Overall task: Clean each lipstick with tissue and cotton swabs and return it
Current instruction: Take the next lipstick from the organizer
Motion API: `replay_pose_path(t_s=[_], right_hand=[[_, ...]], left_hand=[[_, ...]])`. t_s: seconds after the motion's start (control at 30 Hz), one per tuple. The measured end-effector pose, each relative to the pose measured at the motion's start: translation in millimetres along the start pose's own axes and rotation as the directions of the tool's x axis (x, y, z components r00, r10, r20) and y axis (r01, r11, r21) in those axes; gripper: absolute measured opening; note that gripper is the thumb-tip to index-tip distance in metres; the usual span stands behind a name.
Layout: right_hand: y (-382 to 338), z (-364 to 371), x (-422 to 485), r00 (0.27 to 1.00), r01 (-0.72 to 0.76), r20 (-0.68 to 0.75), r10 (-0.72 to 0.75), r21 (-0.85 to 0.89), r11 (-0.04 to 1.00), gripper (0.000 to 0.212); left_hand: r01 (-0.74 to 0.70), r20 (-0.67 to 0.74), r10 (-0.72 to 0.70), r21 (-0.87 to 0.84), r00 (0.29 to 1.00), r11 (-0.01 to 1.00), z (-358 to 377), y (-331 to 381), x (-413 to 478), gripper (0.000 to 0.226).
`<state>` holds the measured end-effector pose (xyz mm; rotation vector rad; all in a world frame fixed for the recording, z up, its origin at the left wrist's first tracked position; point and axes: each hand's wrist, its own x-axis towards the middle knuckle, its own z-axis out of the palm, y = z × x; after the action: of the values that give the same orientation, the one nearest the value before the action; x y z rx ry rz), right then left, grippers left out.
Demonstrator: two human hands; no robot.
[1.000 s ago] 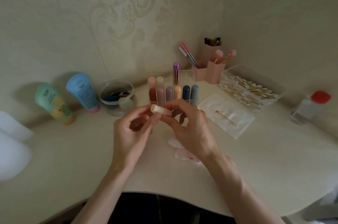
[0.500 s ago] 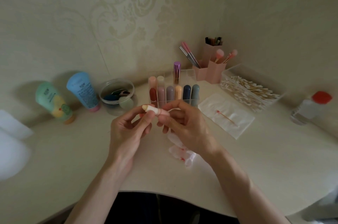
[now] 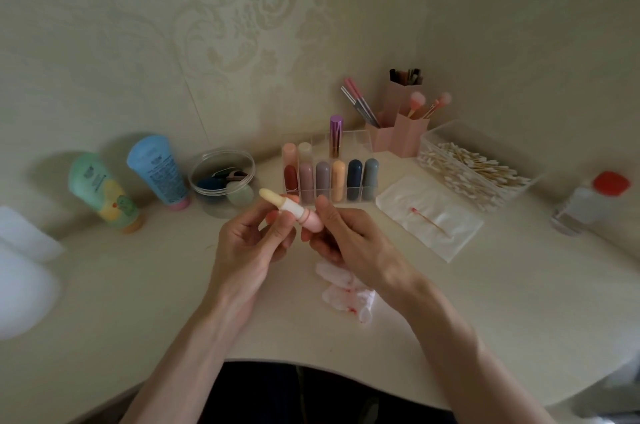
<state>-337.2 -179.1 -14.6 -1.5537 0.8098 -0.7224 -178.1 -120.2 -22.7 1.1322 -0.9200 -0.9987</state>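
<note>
While the head view looks down on a pale desk (image 3: 138, 285), both hands meet just above the frame centre and share one uncapped lipstick (image 3: 294, 210).

1. Left hand (image 3: 249, 243): thumb and fingers are curled round the white middle section of the lipstick and pinch it.
2. Right hand (image 3: 349, 240): thumb and fingers are curled round the pink base of the lipstick and grip it.
3. Lipstick: held clear of the desk and tilted, with the pale yellow tip pointing toward 10 o'clock and the base toward 4 o'clock.

Items located from the hands:

- 12 o'clock: a clear organizer (image 3: 356, 143) with a front row of capped lipsticks (image 3: 322, 181) standing upright; a purple tube (image 3: 336, 136) stands in a rear compartment.
- 1 o'clock: a pink brush holder (image 3: 401, 136) with brushes.
- 2 o'clock: a clear box of cotton swabs (image 3: 450, 133).
- 3 o'clock: a flat white sheet (image 3: 450, 240) with one used cotton swab (image 3: 429, 221) lying on it, its red tip toward the hands.
- 3 o'clock, far edge: a small bottle with a red cap (image 3: 588, 202).
- 5 o'clock: a crumpled tissue (image 3: 346, 295) with red stains, lying on the desk under the right wrist.
- 11 o'clock: a round clear container (image 3: 221, 181) holding sponges.
- 10 o'clock: a blue tube (image 3: 159, 171) and, further out, a green tube (image 3: 104, 191), both cap-down.
</note>
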Motion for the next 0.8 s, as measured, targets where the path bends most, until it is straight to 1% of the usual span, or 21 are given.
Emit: replay_pose_path(t_s=[0.07,0.1,0.17,0.27,0.33,0.4,0.43,0.47,0.53,0.6,0.7,0.8], right_hand=[[-1.7,0.4,-0.2,0.999,0.004,-0.034,-0.002,0.046,0.999,0.059],[-2.7,0.3,-0.2,0.999,0.005,-0.045,-0.002,0.067,0.998,0.057],[-3.0,-0.4,-0.1,0.999,0.011,-0.036,-0.009,0.06,0.998,0.056],[1.7,-3.5,2.1,0.999,0.035,-0.015,-0.035,0.002,0.999,0.068],[1.7,-7.6,2.6,0.995,0.072,-0.065,-0.077,-0.079,0.994,0.065],[0.5,-17.8,3.8,0.981,0.095,-0.143,-0.135,-0.257,0.962,0.057],[1.4,-26.1,3.8,0.974,0.072,-0.179,-0.142,-0.347,0.935,0.052],[1.8,-35.8,3.9,0.973,0.023,-0.198,-0.115,-0.414,0.91,0.051],[1.4,-53.9,1.6,0.987,-0.102,-0.162,0.023,-0.503,0.858,0.06],[-1.9,-61.9,-3.1,0.985,-0.166,-0.054,0.162,-0.537,0.827,0.062],[-11.8,-61.8,-9.1,0.961,-0.155,0.099,0.258,-0.581,0.799,0.046],[-15.2,-58.1,-12.9,0.942,-0.117,0.173,0.287,-0.633,0.765,0.031]], left_hand=[[0.022,0.044,-0.023,0.042,0.999,0.999,2.2,1.0,-2.3,0.04],[0.018,0.062,-0.022,0.069,0.998,0.997,4.3,1.5,-3.6,0.042],[-0.008,0.073,0.0,0.111,0.997,0.994,8.1,1.8,-5.7,0.035],[-0.032,0.046,0.027,0.12,0.999,0.992,9.0,1.3,-6.2,0.029],[-0.031,0.021,0.028,0.121,0.999,0.992,7.5,1.3,-5.8,0.03],[-0.022,0.001,0.022,0.096,1.0,0.995,6.3,2.3,-5.7,0.03],[-0.024,-0.008,0.025,0.091,1.0,0.996,6.0,2.8,-6.2,0.03],[-0.037,-0.012,0.039,0.096,0.999,0.995,5.1,2.5,-5.5,0.03],[-0.061,0.002,0.061,0.103,0.998,0.993,3.8,-0.3,-3.8,0.027],[-0.067,0.023,0.065,0.091,0.998,0.994,3.8,-3.8,-2.3,0.027],[-0.07,0.044,0.066,0.097,0.997,0.993,4.3,-7.5,-1.0,0.031],[-0.082,0.08,0.075,0.089,0.994,0.993,3.9,-8.0,-0.1,0.027]])
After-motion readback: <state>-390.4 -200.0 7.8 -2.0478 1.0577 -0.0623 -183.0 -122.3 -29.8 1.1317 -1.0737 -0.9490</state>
